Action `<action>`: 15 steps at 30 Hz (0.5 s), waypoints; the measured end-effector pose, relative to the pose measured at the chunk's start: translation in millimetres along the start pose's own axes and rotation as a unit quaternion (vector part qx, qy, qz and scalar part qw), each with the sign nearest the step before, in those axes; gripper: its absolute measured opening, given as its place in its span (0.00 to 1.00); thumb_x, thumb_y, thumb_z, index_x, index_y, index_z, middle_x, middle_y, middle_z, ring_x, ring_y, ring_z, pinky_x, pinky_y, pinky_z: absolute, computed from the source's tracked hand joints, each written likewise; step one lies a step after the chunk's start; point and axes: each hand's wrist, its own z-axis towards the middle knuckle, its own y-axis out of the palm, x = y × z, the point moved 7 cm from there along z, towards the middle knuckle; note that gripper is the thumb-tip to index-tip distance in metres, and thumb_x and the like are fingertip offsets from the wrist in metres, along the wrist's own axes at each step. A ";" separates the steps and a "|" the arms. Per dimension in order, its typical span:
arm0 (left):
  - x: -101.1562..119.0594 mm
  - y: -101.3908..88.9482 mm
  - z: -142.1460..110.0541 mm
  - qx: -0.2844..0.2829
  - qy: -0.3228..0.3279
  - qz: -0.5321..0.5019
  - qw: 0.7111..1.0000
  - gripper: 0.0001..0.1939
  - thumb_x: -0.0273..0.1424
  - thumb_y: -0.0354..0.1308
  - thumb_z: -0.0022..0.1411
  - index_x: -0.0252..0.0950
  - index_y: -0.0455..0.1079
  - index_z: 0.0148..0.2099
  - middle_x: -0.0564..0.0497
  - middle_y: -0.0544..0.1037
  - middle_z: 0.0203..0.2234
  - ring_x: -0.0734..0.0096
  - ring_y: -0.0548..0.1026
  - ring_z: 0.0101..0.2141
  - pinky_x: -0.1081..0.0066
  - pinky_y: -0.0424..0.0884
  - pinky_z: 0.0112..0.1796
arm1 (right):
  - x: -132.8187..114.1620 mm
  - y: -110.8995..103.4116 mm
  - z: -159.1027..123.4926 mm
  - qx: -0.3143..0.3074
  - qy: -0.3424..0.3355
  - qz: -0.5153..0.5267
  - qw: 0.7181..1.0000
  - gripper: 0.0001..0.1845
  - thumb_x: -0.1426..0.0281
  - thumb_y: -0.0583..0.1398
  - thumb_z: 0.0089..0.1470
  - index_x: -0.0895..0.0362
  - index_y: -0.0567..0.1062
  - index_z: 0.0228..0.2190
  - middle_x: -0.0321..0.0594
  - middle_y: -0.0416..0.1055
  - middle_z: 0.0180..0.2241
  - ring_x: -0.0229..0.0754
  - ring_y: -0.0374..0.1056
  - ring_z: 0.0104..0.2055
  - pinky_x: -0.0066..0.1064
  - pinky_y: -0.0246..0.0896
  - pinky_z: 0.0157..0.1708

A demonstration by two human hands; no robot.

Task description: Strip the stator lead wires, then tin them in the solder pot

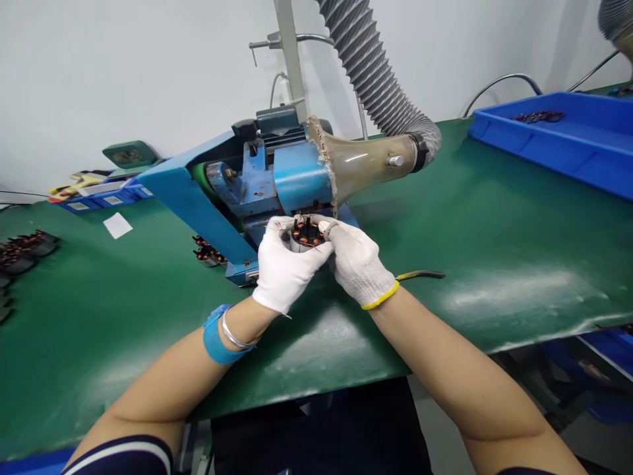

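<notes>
A motor stator [307, 235], a ring with a black inside and copper windings, is held at the front of a blue bench machine [302, 175]. My left hand [287, 264], in a white glove, wraps round its left and near side. My right hand [353, 254], in a knitted glove with a yellow cuff, closes on its right and far rim. The right fingertips are partly hidden, so I cannot tell whether they also pinch a wire. Thin wires show at the stator's edge, close to the machine's lower opening.
A clear funnel [373, 165] joins the machine to a grey hose [380, 72]. More stators lie behind the machine's frame [210, 251] and at far left [30, 251]. A blue tray [548, 142] stands at right, and a yellow-handled tool [420, 274] lies beside my right wrist.
</notes>
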 end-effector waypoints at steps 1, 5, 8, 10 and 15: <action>-0.8 -0.1 -0.4 0.006 0.001 -0.001 1.000 0.27 0.34 0.70 0.41 0.41 0.56 0.39 0.55 0.75 0.33 0.69 0.77 0.36 0.66 0.75 0.42 | 0.1 0.0 0.0 -0.004 -0.001 -0.001 1.000 0.15 0.65 0.53 0.57 0.56 0.77 0.40 0.40 0.80 0.43 0.44 0.74 0.51 0.37 0.68 0.56; -2.4 0.6 -0.7 0.011 0.000 -0.015 1.000 0.27 0.32 0.69 0.40 0.41 0.57 0.39 0.56 0.75 0.32 0.69 0.78 0.35 0.66 0.75 0.42 | -0.5 -3.0 0.1 0.005 -0.002 0.008 1.000 0.15 0.66 0.54 0.56 0.57 0.78 0.38 0.40 0.80 0.42 0.45 0.75 0.49 0.38 0.68 0.56; -0.5 0.2 1.2 -0.003 -0.002 -0.024 1.000 0.26 0.32 0.69 0.41 0.40 0.57 0.39 0.55 0.76 0.33 0.69 0.78 0.36 0.66 0.75 0.42 | -0.9 -2.8 0.5 0.001 -0.004 0.015 1.000 0.15 0.66 0.55 0.55 0.56 0.78 0.39 0.41 0.80 0.41 0.46 0.75 0.50 0.39 0.67 0.56; 1.6 -1.7 3.6 -0.016 -0.005 -0.011 1.000 0.26 0.32 0.69 0.41 0.40 0.58 0.39 0.54 0.76 0.34 0.67 0.78 0.37 0.65 0.75 0.43 | -0.8 -2.8 1.1 0.003 -0.010 0.008 1.000 0.15 0.65 0.55 0.56 0.56 0.78 0.39 0.40 0.80 0.42 0.46 0.74 0.51 0.39 0.67 0.56; 3.7 -6.1 7.4 -0.064 -0.021 0.062 0.996 0.25 0.35 0.71 0.42 0.38 0.62 0.40 0.53 0.77 0.34 0.65 0.78 0.37 0.65 0.76 0.41 | 4.1 -3.0 1.0 0.014 -0.009 -0.021 1.000 0.17 0.65 0.53 0.56 0.56 0.77 0.42 0.41 0.79 0.43 0.45 0.74 0.51 0.38 0.69 0.54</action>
